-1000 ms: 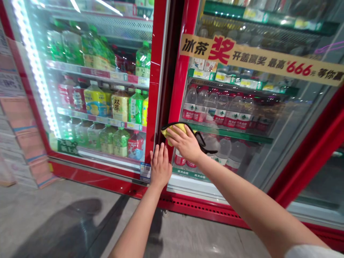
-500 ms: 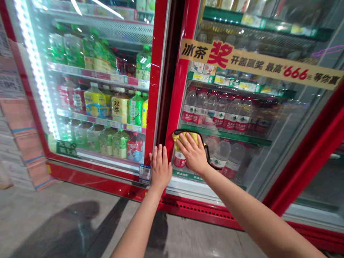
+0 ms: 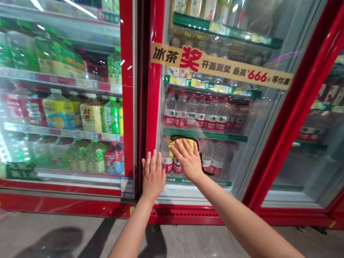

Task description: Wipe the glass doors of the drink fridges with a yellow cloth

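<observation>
My right hand holds a yellow cleaning cloth with black edging flat against the glass door of a red-framed drinks fridge. Its fingers are stretched out over the cloth, and part of the black edge hangs past the palm on the right. To the left, my left hand is open with nothing in it. Its fingers point up and lie against the red door frame, near the lower corner. Behind the glass, water bottles with red and white labels stand in rows.
A second fridge at the left holds green, yellow and red drink bottles. A beige banner with printed characters crosses the right door. Another red-framed glass door stands farther right. Grey floor runs below the fridges.
The view has swung to the right, so the fridges sit farther left and more of the far right door shows. The cloth and my right hand have shifted slightly down the glass.
</observation>
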The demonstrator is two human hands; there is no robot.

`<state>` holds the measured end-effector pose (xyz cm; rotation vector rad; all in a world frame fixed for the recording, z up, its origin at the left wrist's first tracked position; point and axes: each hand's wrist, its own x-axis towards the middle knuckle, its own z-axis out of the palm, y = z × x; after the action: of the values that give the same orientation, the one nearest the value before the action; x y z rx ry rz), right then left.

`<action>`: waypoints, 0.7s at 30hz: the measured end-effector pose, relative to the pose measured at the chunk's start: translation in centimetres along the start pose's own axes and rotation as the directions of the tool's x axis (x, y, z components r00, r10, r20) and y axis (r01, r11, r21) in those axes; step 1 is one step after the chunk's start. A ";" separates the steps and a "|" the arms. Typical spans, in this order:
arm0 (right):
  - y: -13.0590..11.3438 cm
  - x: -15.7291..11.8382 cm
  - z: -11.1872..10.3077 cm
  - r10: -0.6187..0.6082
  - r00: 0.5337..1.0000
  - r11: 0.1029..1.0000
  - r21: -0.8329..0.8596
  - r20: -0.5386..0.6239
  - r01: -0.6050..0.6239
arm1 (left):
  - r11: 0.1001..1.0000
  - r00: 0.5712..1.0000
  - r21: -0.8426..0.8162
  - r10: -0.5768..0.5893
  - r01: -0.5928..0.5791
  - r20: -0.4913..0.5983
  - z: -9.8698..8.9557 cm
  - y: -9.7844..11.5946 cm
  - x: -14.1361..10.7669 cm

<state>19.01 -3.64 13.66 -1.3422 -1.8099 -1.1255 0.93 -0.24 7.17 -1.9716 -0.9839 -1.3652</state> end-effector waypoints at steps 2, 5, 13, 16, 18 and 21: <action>0.5 0.8 -0.5 -0.066 0.997 0.998 0.011 0.033 0.065 | 1.000 0.999 -0.007 0.009 -0.009 -0.033 0.0 0.7 1.2; 3.3 2.5 -2.2 0.009 1.000 1.000 -0.005 0.001 -0.009 | 0.999 0.998 -0.034 0.010 -0.012 -0.058 0.3 2.4 3.2; 7.8 -4.0 -2.0 0.195 0.979 0.978 -0.069 -0.064 -0.199 | 0.993 0.993 -0.050 0.111 -0.109 0.049 1.7 7.1 7.0; 8.4 -3.4 -2.4 0.056 0.998 0.998 -0.041 -0.004 -0.056 | 0.989 0.987 -0.054 0.140 -0.136 0.073 2.3 8.4 8.0; 9.9 -2.4 -3.3 0.090 0.996 0.995 -0.033 -0.021 -0.090 | 0.987 0.984 -0.056 0.156 -0.152 0.082 2.7 9.1 8.5; 12.4 -3.0 -4.3 0.258 0.961 0.964 -0.038 -0.100 -0.263 | 0.986 0.983 -0.056 0.162 -0.158 0.082 3.4 10.0 8.7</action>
<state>31.70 -7.22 16.45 -1.4819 -1.4947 -1.0789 12.77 -1.24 13.98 -2.1128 -0.8162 -1.2358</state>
